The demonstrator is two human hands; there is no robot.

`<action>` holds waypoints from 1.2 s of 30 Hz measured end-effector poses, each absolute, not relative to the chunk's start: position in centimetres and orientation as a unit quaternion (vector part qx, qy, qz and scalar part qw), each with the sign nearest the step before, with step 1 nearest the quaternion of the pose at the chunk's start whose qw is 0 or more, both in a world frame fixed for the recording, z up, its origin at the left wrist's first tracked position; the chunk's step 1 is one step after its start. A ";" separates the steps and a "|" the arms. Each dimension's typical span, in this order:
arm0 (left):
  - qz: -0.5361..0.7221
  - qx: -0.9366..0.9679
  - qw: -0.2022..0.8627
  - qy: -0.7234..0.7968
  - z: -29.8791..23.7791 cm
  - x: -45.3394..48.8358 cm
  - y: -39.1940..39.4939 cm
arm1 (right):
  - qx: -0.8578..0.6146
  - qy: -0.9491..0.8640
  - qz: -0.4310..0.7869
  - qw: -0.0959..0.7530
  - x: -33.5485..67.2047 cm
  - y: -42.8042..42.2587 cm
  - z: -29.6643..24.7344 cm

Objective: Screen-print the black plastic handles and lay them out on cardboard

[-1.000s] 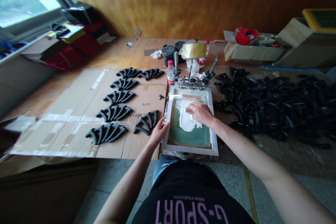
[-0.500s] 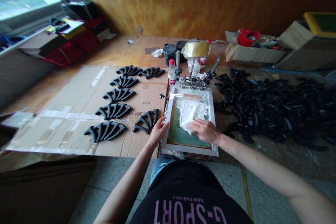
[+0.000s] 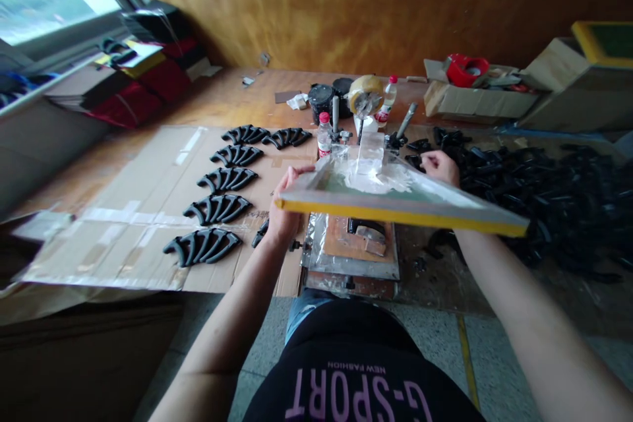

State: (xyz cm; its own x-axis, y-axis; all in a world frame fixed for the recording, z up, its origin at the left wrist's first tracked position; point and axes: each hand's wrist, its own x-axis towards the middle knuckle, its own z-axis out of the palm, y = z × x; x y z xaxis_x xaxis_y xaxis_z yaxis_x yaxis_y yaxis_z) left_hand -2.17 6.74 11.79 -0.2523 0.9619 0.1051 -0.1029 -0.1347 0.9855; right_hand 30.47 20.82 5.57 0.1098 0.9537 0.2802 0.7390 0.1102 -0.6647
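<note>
My left hand (image 3: 287,204) grips the left side of a screen-printing frame (image 3: 395,211), which is tilted with its near edge raised. White ink (image 3: 390,179) lies on its green mesh, and a pale block-shaped squeegee (image 3: 372,148) stands in the ink. Beneath the frame, a black curved plastic part (image 3: 366,229) sits on a wooden base plate (image 3: 339,237). Beyond the frame's right side, my right hand (image 3: 441,166) has its fingers curled together beside the pile of black plastic parts (image 3: 514,191); what they hold, if anything, cannot be made out.
Rows of black curved parts (image 3: 217,210) lie on cardboard (image 3: 133,198) to the left. A red-capped bottle (image 3: 324,135), dark tubs (image 3: 320,99) and a tape roll (image 3: 364,95) stand behind the frame. An open carton (image 3: 482,102) is at the back right.
The frame's near edge has swung up from the base, with my left hand on its side. My right hand has let go of the squeegee and moved right to the pile.
</note>
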 end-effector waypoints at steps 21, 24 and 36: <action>0.571 0.126 0.517 0.625 -0.4 -2.6 -3.4 | -0.304 -0.920 0.193 0.152 7.1 4.6 2.1; 0.549 0.101 0.461 0.690 -3.3 -7.6 -4.4 | -0.273 -0.929 0.223 0.115 2.5 5.7 0.4; 0.418 0.113 0.504 0.747 -10.2 -13.7 -3.1 | -0.323 -0.920 0.192 -0.114 -4.8 7.9 -3.7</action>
State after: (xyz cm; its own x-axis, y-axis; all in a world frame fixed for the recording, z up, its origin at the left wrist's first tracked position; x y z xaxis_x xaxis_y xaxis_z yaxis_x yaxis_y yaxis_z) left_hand -13.71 -3.07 -10.23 -0.4671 0.5907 -0.6580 -0.2518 0.6245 0.7394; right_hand -4.81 7.94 -3.71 -0.7654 0.5503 -0.3336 0.6379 0.7172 -0.2805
